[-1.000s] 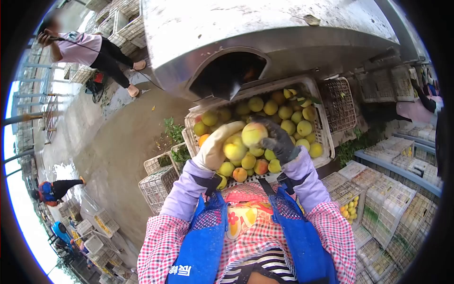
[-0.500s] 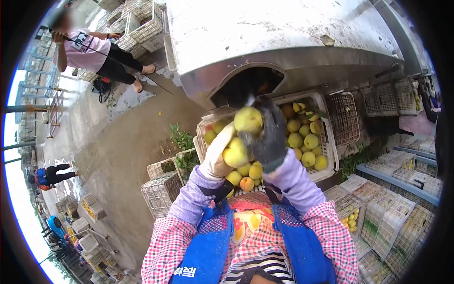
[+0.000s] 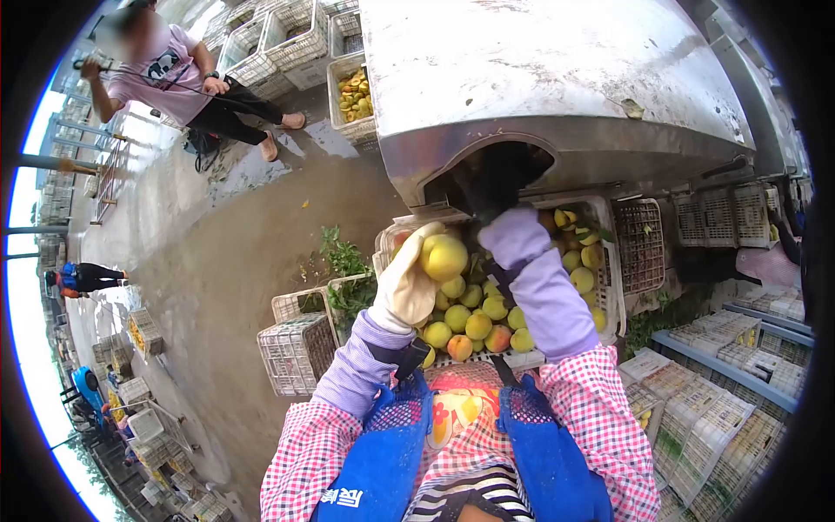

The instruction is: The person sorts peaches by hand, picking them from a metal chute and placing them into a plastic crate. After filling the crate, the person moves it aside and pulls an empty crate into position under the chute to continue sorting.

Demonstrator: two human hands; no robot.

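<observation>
My left hand (image 3: 409, 283), in a pale glove, holds a yellow-green peach (image 3: 444, 257) above the near-left part of a crate. The crate (image 3: 615, 287) is full of yellow-green and reddish peaches (image 3: 477, 326). My right hand (image 3: 497, 187), in a black glove, reaches into the dark opening of a metal machine (image 3: 557, 74) behind the crate. Its fingers are lost in the shadow there, so what they hold is hidden. The lilac right sleeve (image 3: 548, 287) crosses over the peaches.
A brown crate (image 3: 639, 244) stands right of the peach crate, and a pale crate (image 3: 296, 352) with leafy weeds (image 3: 344, 261) at the left. A person (image 3: 165, 78) stands upper left near stacked crates (image 3: 291, 39). More crates (image 3: 696, 409) are stacked lower right.
My right hand has moved away from the peaches at my left hand and up into the machine opening. My left hand now holds one visible peach. The view has shifted slightly.
</observation>
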